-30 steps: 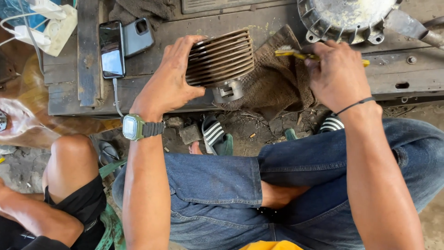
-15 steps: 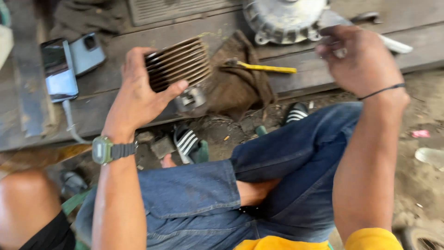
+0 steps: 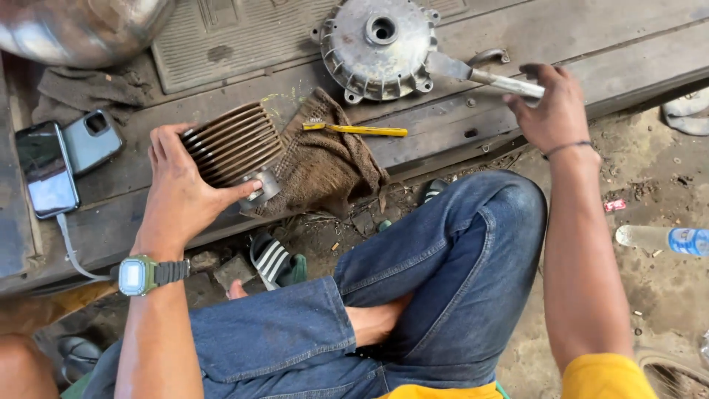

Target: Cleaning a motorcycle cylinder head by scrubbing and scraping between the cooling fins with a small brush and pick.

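My left hand (image 3: pixel 185 193) grips a finned metal engine cylinder (image 3: pixel 230 144) that rests on the wooden bench, thumb against its round lower sleeve. My right hand (image 3: pixel 554 111) is out to the right, fingers closed over the end of a metal scraper-like tool (image 3: pixel 480 74) whose blade lies against a round grey metal drum cover (image 3: pixel 375 46). A yellow-handled brush (image 3: pixel 360 130) lies loose on a brown rag (image 3: pixel 325 166) just right of the cylinder. A watch sits on my left wrist.
Two phones (image 3: pixel 46 171) lie at the bench's left with a white cable. A ribbed rubber mat (image 3: pixel 221 37) and a shiny metal vessel (image 3: pixel 74 29) sit at the back. A plastic bottle (image 3: pixel 665 239) lies on the dirt at right; a striped sandal (image 3: pixel 275 262) is under the bench.
My right hand let go of the yellow brush, which now lies on the rag, and moved right onto the metal tool. My left hand stayed on the cylinder.
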